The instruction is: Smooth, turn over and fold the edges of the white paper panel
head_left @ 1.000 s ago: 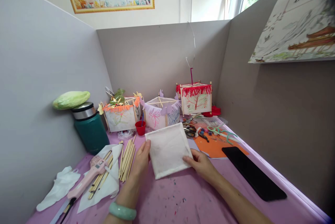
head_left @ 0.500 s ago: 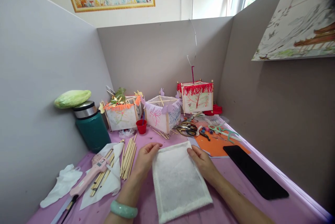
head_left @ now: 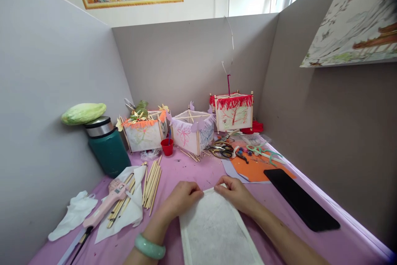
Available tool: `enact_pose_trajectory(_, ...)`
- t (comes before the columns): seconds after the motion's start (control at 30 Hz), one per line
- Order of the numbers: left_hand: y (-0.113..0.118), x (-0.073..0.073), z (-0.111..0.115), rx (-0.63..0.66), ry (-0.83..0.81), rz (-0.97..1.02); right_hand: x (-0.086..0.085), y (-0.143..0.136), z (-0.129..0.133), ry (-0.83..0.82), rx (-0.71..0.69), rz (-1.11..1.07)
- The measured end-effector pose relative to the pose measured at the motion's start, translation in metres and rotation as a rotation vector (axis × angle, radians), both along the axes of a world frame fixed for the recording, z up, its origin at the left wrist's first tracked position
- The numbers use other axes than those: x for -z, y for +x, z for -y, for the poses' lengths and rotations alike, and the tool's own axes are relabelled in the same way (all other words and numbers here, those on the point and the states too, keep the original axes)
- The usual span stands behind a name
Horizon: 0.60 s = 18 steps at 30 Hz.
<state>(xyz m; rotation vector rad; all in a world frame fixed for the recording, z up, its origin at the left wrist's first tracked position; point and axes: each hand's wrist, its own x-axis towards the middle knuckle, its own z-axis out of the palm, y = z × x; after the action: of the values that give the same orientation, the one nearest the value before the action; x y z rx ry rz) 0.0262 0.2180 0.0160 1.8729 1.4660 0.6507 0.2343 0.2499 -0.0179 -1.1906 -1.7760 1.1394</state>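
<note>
A white fabric-like panel with thicker borders lies in front of me at the bottom centre, its lower end cut off by the frame. My left hand pinches its top edge near the left corner, with a green bangle on that wrist. Close by on the same edge, my right hand grips near the right corner between thumb and fingers. Left of my hands lies a bundle of wooden sticks. A pink glue gun rests across more sticks and a white cloth.
Three decorated lanterns, orange-trimmed, purple-trimmed and red-trimmed, stand at the back. A red cup, scissors, orange sheet, black phone and green bottle surround the work area. Grey partitions enclose it.
Both hands have moved closer together along the panel's top edge. The panel and hands sit a little lower in view.
</note>
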Motion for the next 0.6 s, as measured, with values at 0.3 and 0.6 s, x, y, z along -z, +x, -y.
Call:
enact_pose_trajectory(0.3,-0.0024,0.0043,-0.0039,0.008,0.0,-0.071,0.004,-0.001,-0.0025,0.012,0.01,0.054)
enact_pose_trajectory(0.6,0.002,0.0051,-0.0011,-0.004,0.09,-0.118,0.0025,-0.0009,-0.0004,-0.008,0.022,0.029)
